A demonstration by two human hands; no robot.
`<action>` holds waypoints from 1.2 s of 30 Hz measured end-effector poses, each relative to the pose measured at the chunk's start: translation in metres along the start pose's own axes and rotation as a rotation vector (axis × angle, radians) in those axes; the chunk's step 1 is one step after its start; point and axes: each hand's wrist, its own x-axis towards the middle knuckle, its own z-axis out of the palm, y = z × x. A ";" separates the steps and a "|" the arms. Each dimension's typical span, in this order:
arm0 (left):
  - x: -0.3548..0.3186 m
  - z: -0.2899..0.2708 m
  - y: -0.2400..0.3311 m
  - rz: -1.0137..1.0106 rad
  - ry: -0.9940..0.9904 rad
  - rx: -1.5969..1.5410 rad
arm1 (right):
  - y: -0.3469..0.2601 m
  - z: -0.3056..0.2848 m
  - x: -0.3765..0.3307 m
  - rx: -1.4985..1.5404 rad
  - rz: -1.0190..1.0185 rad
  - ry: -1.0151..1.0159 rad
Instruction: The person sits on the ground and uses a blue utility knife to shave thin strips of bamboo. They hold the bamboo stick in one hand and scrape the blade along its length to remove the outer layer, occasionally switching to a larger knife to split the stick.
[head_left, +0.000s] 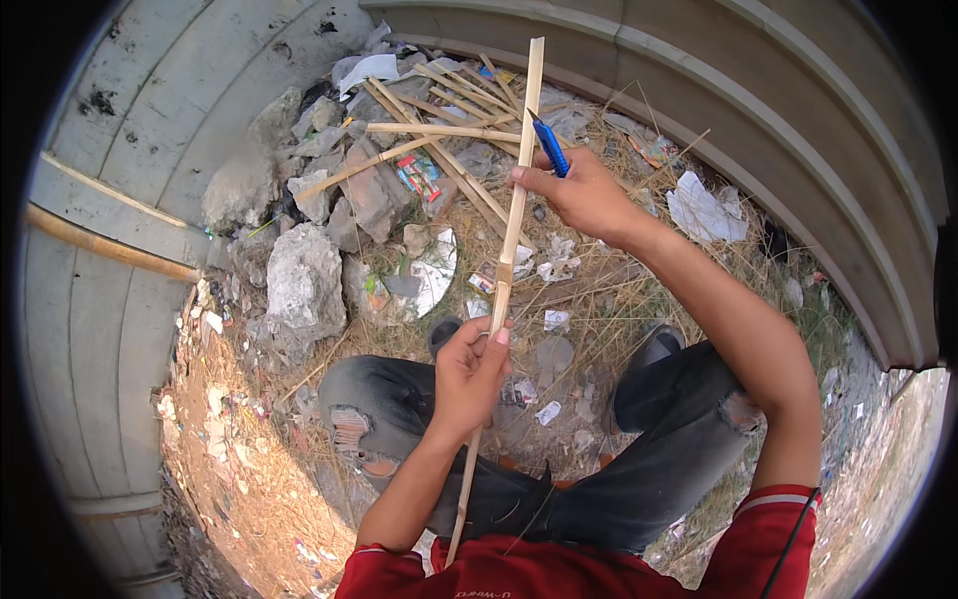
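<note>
The left hand [469, 364] grips the long pale split bamboo strip [511, 230] near its middle, steadying it upright; the right hand [579, 195], farther up, clenches a blue utility knife [549, 150] against it, above scattered bamboo offcuts [439, 130].

Dirt ground [249, 469] w/ dry grass: rocks [299, 280], paper scraps [704, 210], bamboo strips [439, 130].

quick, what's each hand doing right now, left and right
Left hand: closed around the bamboo strip, gripping it low down.
Right hand: closed on a blue utility knife, held against the strip higher up.
</note>
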 end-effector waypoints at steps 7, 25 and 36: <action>0.008 0.007 0.001 0.278 0.090 0.172 | -0.018 0.025 -0.026 -0.200 -0.024 -0.103; 0.009 -0.007 0.009 -0.010 0.108 -0.242 | -0.012 0.058 -0.070 -1.004 -0.266 -0.294; 0.000 -0.004 -0.005 -0.062 0.105 -0.032 | 0.028 0.037 -0.013 -1.115 -0.135 -0.085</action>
